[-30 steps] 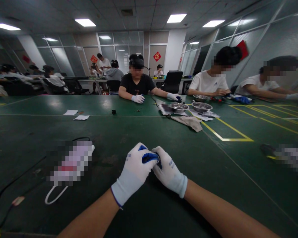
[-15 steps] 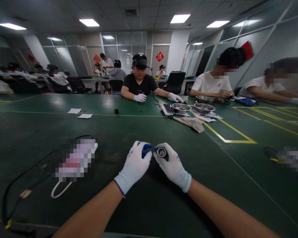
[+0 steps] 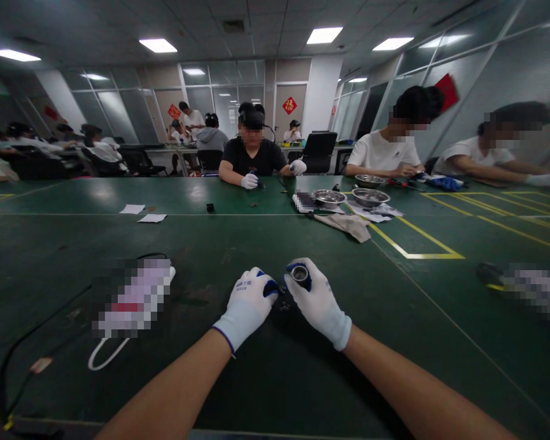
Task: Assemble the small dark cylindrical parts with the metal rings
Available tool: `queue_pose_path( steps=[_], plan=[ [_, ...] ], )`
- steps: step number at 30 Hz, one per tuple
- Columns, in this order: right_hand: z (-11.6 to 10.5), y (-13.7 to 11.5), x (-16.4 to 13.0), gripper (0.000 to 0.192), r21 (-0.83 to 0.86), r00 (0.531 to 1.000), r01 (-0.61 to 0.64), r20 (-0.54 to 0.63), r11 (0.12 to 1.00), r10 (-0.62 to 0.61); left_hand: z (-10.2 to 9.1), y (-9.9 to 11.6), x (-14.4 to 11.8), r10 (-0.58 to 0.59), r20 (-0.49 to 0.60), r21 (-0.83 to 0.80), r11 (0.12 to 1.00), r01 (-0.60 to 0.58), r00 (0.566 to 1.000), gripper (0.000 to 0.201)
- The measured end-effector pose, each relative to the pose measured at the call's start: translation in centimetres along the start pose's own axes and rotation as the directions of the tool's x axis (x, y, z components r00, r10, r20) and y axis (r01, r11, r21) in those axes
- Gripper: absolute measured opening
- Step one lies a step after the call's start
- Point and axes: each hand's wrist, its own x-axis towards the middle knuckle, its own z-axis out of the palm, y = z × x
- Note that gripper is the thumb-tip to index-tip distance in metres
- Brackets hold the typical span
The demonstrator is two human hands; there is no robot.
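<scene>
My right hand, in a white glove with blue-coated fingers, is wrapped around a small dark cylinder. Its round top with a pale metal rim faces up; the lower part is hidden by the hand. My left hand, gloved the same way, is low over the table with its fingers curled and tips close together. Anything pinched there is too small or hidden to make out. Several tiny shiny dark pieces lie on the green tabletop between the two hands, close to the left fingertips.
A pixelated lilac object with a white loop and a black cable lie at left. Across the table are metal bowls, a beige cloth, white papers and a small black block. Co-workers sit opposite.
My left hand has lowered away from the cylinder, and the hands are farther apart. Tiny pieces now show on the table between them. The co-worker opposite has drawn one hand back from the bowls.
</scene>
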Motion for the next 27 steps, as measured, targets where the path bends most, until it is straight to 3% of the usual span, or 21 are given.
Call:
queue_pose_path(
  steps=[5, 9, 13, 17, 24, 27],
  plan=[
    [0.3, 0.6, -0.2, 0.018, 0.031, 0.995, 0.077, 0.063, 0.997, -0.079, 0.4, 0.3, 0.2, -0.026, -0.027, 0.038, 0.999, 0.027, 0.999, 0.012],
    [0.5, 0.8, -0.3, 0.015, 0.029, 0.991, 0.099, 0.09, 0.995, -0.102, 0.3, -0.2, 0.3, -0.015, -0.087, -0.148, 0.989, 0.002, 0.996, 0.008],
    [0.5, 0.9, -0.2, 0.012, 0.039, 0.991, 0.074, 0.109, 0.996, -0.078, -0.6, -0.6, 0.3, 0.009, -0.198, -0.498, 0.86, -0.108, 0.98, 0.012],
    [0.4, 0.8, -0.1, 0.012, 0.041, 0.985, 0.072, 0.152, 0.997, -0.077, -1.6, 0.0, -0.3, 0.046, -0.249, -0.671, 0.712, -0.206, 0.967, 0.013],
    [0.5, 0.8, -0.4, 0.011, 0.047, 0.971, 0.119, 0.206, 0.992, -0.126, -2.1, 1.0, -1.2, 0.078, -0.171, -0.754, 0.631, -0.181, 0.982, 0.017],
    [0.5, 0.9, -0.4, 0.01, 0.035, 0.971, 0.12, 0.203, 0.992, -0.124, -1.9, 0.8, -1.2, 0.085, -0.172, -0.738, 0.649, -0.186, 0.981, 0.021]
  ],
)
